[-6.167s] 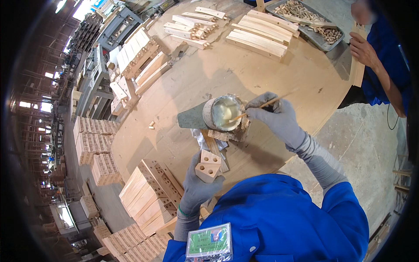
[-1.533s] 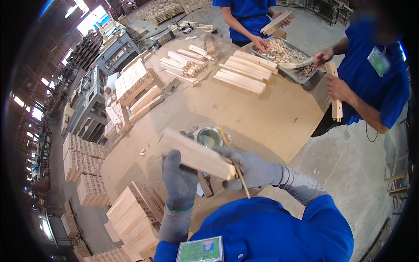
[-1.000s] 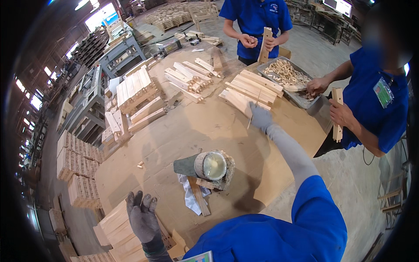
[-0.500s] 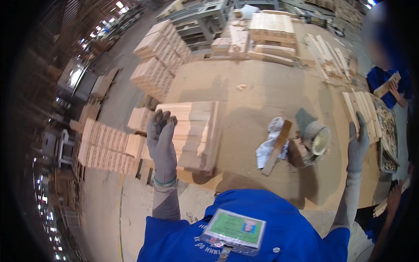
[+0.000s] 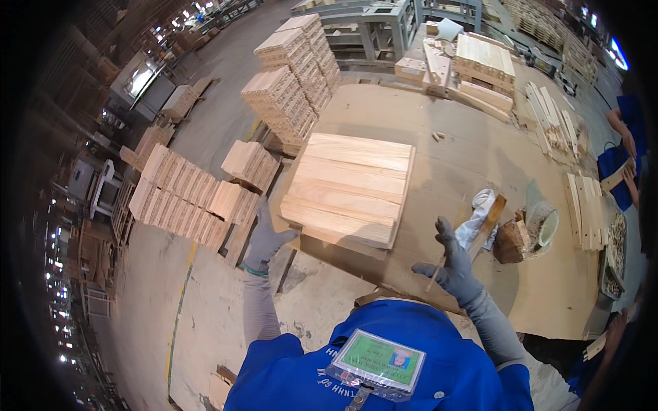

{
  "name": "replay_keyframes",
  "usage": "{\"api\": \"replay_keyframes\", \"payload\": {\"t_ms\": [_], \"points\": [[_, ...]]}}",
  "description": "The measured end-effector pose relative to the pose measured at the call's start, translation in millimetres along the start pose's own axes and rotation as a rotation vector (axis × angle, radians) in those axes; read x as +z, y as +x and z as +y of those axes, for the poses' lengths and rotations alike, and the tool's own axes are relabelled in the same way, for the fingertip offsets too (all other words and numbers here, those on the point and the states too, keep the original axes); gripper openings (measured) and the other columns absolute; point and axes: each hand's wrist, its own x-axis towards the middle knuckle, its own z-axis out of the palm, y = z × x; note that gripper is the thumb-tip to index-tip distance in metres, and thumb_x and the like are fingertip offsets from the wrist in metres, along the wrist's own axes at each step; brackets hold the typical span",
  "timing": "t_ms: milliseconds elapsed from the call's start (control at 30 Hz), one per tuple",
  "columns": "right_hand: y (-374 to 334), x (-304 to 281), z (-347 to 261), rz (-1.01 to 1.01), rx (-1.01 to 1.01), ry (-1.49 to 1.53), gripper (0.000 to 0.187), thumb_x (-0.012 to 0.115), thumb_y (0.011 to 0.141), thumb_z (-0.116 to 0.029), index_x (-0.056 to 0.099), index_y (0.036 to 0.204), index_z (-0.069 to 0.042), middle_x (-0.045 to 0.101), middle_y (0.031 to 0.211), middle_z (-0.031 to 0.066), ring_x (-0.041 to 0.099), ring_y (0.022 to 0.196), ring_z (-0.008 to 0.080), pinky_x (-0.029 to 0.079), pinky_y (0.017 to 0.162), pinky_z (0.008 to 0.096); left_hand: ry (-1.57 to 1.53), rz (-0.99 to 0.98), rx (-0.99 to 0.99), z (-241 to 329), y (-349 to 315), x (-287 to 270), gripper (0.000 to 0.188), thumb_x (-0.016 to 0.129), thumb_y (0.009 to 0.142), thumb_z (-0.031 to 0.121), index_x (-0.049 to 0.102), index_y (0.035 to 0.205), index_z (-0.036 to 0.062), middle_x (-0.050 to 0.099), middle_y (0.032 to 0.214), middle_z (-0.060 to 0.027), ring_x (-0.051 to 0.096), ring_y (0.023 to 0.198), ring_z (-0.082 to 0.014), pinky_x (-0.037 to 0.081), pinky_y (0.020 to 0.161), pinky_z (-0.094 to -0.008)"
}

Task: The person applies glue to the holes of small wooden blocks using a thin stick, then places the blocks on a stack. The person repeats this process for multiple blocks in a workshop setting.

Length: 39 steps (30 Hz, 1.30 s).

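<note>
A stack of pale wooden boards [image 5: 348, 179] lies near the front left corner of the cardboard-covered table. My left hand [image 5: 267, 236], in a grey glove, is at the stack's near left corner, thumb out and fingers apart. I cannot tell whether it touches the boards. Right of the stack my gloved right hand [image 5: 456, 270] hovers over the table edge with fingers spread, gripping nothing. A thin pale strip shows beside its thumb; what it is I cannot make out. Just beyond that hand lie a white cloth [image 5: 478, 218] and a brown wooden strip [image 5: 488, 223].
A roll of tape [image 5: 547, 229] and a brown block [image 5: 511, 241] lie right of the cloth. Tall stacks of wooden pieces [image 5: 284, 96] stand at the far left, lower ones [image 5: 181, 181] nearer. Loose slats [image 5: 582, 212] lie at right, where other people's hands hold wood.
My right hand has come leftward from the slats at the table's right side toward the board stack. My left hand has dropped to the stack's near corner. The view has turned left.
</note>
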Motion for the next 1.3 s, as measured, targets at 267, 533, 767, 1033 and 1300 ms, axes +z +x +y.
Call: {"api": "replay_keyframes", "payload": {"t_ms": [267,533,767,1033,1300], "points": [[19.7,96.9,18.3,0.032,0.198,0.269,0.118,0.086,0.065,-0.034,0.009,0.148,0.000,0.020,0.153,0.0199,0.026,0.140,0.0301,0.033,0.110,0.0404,-0.212,-0.137,0.126,8.4,25.8,-1.7,0.100,0.074,0.067,0.014,0.015,0.146,-0.0053,0.035,0.144,-0.0261,0.036,0.135,-0.0336,0.033,0.108,-0.0361],[31.0,77.3,-12.2,0.222,0.393,0.783,0.110,0.085,0.063,-0.043,0.022,0.145,-0.005,0.044,0.135,0.0193,0.051,0.121,0.0316,0.047,0.096,0.0375,0.003,-0.103,0.190,31.5,13.6,27.4,0.091,0.069,0.068,0.016,0.023,0.145,-0.0014,0.039,0.140,-0.0270,0.042,0.129,-0.0380,0.038,0.103,-0.0390],[-14.1,55.5,-13.2,0.268,0.056,-0.280,0.100,0.086,0.064,-0.037,0.031,0.136,0.005,0.050,0.127,0.0246,0.057,0.107,0.0358,0.048,0.091,0.0385,0.357,-0.062,0.612,106.5,1.6,36.1,0.094,0.075,0.067,0.033,0.031,0.141,-0.0025,0.040,0.139,-0.0250,0.035,0.132,-0.0431,0.031,0.109,-0.0444],[-21.9,49.1,-57.7,0.284,-0.279,-0.411,0.067,0.067,0.075,-0.004,0.034,0.133,0.004,0.053,0.123,0.0283,0.065,0.093,0.0356,0.055,0.072,0.0366,0.318,-0.178,1.175,137.7,5.6,51.9,0.079,0.074,0.063,0.030,0.044,0.129,-0.0025,0.047,0.121,-0.0226,0.045,0.115,-0.0434,0.031,0.103,-0.0609],[-28.6,58.7,-57.1,0.236,-0.326,-0.116,0.093,0.068,0.075,0.008,0.011,0.147,-0.003,0.026,0.144,0.0334,0.057,0.111,0.0412,0.050,0.092,0.0464,0.147,0.164,1.247,125.3,-3.1,63.9,0.061,0.066,0.063,0.011,0.046,0.120,0.0017,0.048,0.114,-0.0207,0.052,0.102,-0.0384,0.042,0.092,-0.0580]]}}
